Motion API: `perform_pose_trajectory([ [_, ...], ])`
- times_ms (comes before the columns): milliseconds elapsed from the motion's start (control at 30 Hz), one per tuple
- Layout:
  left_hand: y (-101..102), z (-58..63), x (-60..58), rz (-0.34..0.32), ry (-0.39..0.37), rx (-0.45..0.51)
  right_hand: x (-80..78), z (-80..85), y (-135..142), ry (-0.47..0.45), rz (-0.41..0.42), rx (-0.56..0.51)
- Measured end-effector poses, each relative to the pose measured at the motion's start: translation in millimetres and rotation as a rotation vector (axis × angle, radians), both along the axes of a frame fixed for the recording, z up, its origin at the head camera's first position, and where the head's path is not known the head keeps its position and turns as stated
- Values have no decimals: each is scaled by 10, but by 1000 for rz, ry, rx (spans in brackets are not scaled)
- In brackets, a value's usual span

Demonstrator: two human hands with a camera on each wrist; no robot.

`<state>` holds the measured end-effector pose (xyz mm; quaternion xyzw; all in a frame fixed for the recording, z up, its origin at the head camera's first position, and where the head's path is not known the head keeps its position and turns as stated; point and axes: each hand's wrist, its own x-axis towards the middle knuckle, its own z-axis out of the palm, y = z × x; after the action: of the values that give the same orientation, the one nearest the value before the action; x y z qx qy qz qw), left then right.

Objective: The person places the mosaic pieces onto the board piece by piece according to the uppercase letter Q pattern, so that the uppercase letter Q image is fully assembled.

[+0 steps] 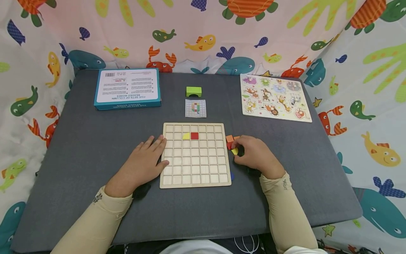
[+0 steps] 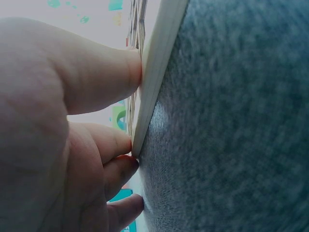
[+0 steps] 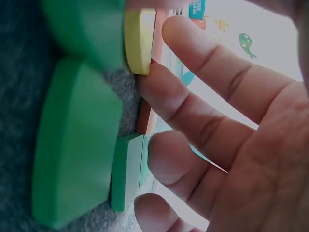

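A wooden grid board (image 1: 195,185) lies flat on the table, with a yellow tile (image 1: 186,135) and a red tile (image 1: 194,135) in cells of its second row. Along the board's left side rests my left hand (image 1: 142,162), fingers extended; the thumb touches the rim (image 2: 157,63). My right hand (image 1: 255,155) is just off the board's right edge and pinches a yellow block (image 3: 137,43) at the fingertips. Around it lie orange blocks (image 1: 229,138), a red block (image 1: 229,145) and green blocks (image 3: 77,150). A blue piece (image 1: 232,176) shows beside the board's lower right edge.
Behind the board are a pattern card (image 1: 195,114) and a green arch-shaped block (image 1: 194,92). A teal box (image 1: 128,104) lies at the back left, an animal picture board (image 1: 276,97) at the back right. The grey table (image 1: 190,215) meets a printed curtain (image 1: 177,49).
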<state>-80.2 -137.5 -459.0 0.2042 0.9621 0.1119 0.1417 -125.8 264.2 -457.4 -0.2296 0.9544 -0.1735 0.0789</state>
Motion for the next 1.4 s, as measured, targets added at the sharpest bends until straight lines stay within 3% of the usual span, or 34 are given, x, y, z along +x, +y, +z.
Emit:
perform_pose_trajectory([
  [433,-6,6,10,-2,0,11,-1,23,14,-19,-11,-67],
  [633,-20,19,28,2,-2,23,-32,96,-128,41,73,-134],
  [800,-35,-6,12,0,1,21,-170,210,-463,89,236,-73],
  [933,-40,-50,-2,-4,13,14,-351,244,-725,97,307,-12],
  [1133,-20,-70,-2,0,5,29,-568,170,-929,82,339,58],
  [1400,-36,-14,0,12,9,21,-619,170,-971,24,337,8],
])
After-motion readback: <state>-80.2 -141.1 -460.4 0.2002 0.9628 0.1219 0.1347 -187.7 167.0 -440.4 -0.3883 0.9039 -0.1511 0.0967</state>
